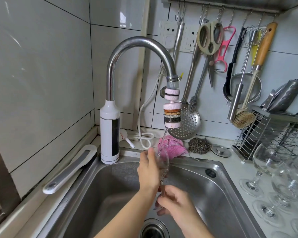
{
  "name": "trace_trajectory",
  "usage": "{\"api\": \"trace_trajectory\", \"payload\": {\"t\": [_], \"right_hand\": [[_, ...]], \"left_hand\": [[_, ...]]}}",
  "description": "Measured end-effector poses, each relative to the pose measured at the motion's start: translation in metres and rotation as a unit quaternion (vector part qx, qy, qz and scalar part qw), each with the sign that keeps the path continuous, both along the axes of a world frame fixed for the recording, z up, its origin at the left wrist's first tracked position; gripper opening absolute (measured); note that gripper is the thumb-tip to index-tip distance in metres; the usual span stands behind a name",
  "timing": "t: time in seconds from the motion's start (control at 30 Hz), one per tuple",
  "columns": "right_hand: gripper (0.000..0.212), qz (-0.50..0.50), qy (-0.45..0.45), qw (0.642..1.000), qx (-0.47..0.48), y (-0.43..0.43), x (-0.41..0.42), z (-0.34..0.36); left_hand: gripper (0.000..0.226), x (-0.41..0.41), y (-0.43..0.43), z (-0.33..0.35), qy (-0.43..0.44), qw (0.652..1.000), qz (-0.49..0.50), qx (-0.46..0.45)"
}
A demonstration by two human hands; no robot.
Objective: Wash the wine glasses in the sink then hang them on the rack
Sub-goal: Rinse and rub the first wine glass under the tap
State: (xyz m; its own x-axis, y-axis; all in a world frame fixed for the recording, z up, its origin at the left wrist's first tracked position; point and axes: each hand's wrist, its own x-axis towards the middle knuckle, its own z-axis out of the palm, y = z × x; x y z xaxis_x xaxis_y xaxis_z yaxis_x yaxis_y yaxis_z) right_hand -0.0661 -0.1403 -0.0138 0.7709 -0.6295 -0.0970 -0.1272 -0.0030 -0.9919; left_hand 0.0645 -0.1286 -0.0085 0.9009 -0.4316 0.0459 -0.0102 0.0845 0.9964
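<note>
A clear wine glass [162, 162] stands upright over the steel sink [218, 191], under a thin stream of water from the tap's filter head [172, 115]. My left hand [149, 170] wraps around the left side of the bowl, thumb up near the rim. My right hand [176, 201] pinches the stem and foot lower down. Several more wine glasses [268, 162] stand on the counter at the right. No glass rack for hanging shows in this view.
A tall curved tap [110, 127] rises at the sink's back left. A pink cloth [172, 146] and a steel scourer [199, 145] lie behind the sink. Utensils hang from a wall rail [213, 7]. A wire cutlery holder [265, 133] stands at right. The drain [155, 229] is below.
</note>
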Motion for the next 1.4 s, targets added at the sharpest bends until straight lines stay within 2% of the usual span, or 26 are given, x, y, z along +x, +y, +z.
{"api": "trace_trajectory", "payload": {"t": [0.07, 0.13, 0.17, 0.23, 0.3, 0.37, 0.43, 0.5, 0.53, 0.6, 0.67, 0.7, 0.73, 0.8, 0.87, 0.93, 1.03, 1.1, 1.17, 1.2, 1.27, 1.33, 1.4], "right_hand": [[0.025, -0.003, -0.025, 0.998, 0.056, -0.001, -0.001, 0.001], [0.025, -0.006, -0.067, 0.989, 0.133, -0.002, -0.002, 0.005], [0.025, -0.003, -0.083, 0.983, 0.163, -0.001, -0.002, 0.007], [0.026, 0.011, -0.098, 0.977, 0.187, 0.0, -0.002, 0.009], [0.028, 0.017, -0.094, 0.98, 0.177, 0.0, -0.002, 0.01], [0.029, 0.016, -0.08, 0.984, 0.156, -0.001, -0.003, 0.01], [0.031, 0.015, -0.064, 0.989, 0.134, -0.002, -0.004, 0.008], [0.034, 0.016, -0.051, 0.991, 0.119, -0.004, -0.005, 0.005], [0.035, 0.016, -0.049, 0.992, 0.117, -0.004, -0.005, 0.005], [0.035, 0.013, -0.053, 0.991, 0.122, -0.005, -0.004, 0.004], [0.035, 0.006, -0.062, 0.99, 0.126, -0.005, -0.003, 0.004], [0.035, 0.003, -0.065, 0.99, 0.123, -0.005, -0.003, 0.003], [0.035, 0.0, -0.069, 0.991, 0.116, -0.005, -0.003, 0.003], [0.033, -0.02, -0.077, 0.991, 0.103, -0.005, -0.001, 0.001], [0.033, -0.034, -0.085, 0.992, 0.087, -0.006, -0.001, 0.0], [0.033, -0.032, -0.081, 0.994, 0.059, -0.006, -0.001, 0.001], [0.032, -0.018, -0.04, 0.998, -0.043, -0.002, 0.0, 0.003], [0.026, -0.035, 0.002, 0.991, -0.126, -0.001, 0.002, 0.002], [0.019, -0.122, 0.041, 0.978, -0.163, -0.006, -0.001, 0.0], [0.016, -0.176, 0.026, 0.974, -0.144, -0.01, -0.004, -0.001], [0.022, -0.247, -0.051, 0.967, -0.031, -0.02, -0.011, 0.003], [0.027, -0.232, -0.103, 0.965, 0.059, -0.024, -0.013, 0.007], [0.029, -0.178, -0.099, 0.977, 0.061, -0.019, -0.012, 0.012]], "left_hand": [[0.04, 0.002, 0.003, 0.004, 0.081, 0.996, -0.011, -0.034], [0.05, 0.005, 0.003, 0.007, 0.182, 0.974, -0.071, -0.116], [0.061, 0.005, 0.003, 0.006, 0.177, 0.97, -0.097, -0.137], [0.078, 0.001, 0.002, 0.004, 0.071, 0.986, -0.112, -0.098], [0.064, -0.002, 0.001, 0.001, -0.001, 0.996, -0.072, -0.048], [0.043, -0.001, 0.0, 0.006, 0.068, 0.991, -0.064, -0.097], [0.059, 0.008, 0.001, 0.008, 0.2, 0.968, -0.078, -0.129], [0.072, 0.016, 0.005, 0.012, 0.309, 0.927, -0.146, -0.157], [0.071, 0.018, 0.007, 0.014, 0.347, 0.904, -0.177, -0.175], [0.062, 0.016, 0.01, 0.019, 0.359, 0.887, -0.211, -0.201], [0.06, 0.012, 0.006, 0.017, 0.261, 0.937, -0.182, -0.146], [0.066, 0.008, 0.005, 0.016, 0.191, 0.966, -0.147, -0.097], [0.072, 0.003, 0.005, 0.014, 0.138, 0.98, -0.119, -0.077], [0.075, -0.006, 0.006, 0.015, 0.123, 0.983, -0.117, -0.068], [0.061, -0.014, 0.008, 0.011, 0.103, 0.983, -0.148, -0.035], [0.045, -0.02, 0.012, 0.006, 0.051, 0.982, -0.176, 0.036], [0.034, -0.016, 0.019, 0.006, 0.017, 0.98, -0.177, 0.086], [0.038, -0.009, 0.023, 0.011, -0.052, 0.981, -0.148, 0.117], [0.043, -0.007, 0.027, 0.017, -0.157, 0.965, -0.135, 0.163], [0.044, -0.006, 0.03, 0.017, -0.215, 0.948, -0.134, 0.191], [0.044, -0.006, 0.038, 0.014, -0.313, 0.905, -0.135, 0.254], [0.05, -0.006, 0.046, 0.009, -0.382, 0.857, -0.156, 0.308], [0.057, -0.009, 0.048, 0.005, -0.43, 0.816, -0.184, 0.34]]}}
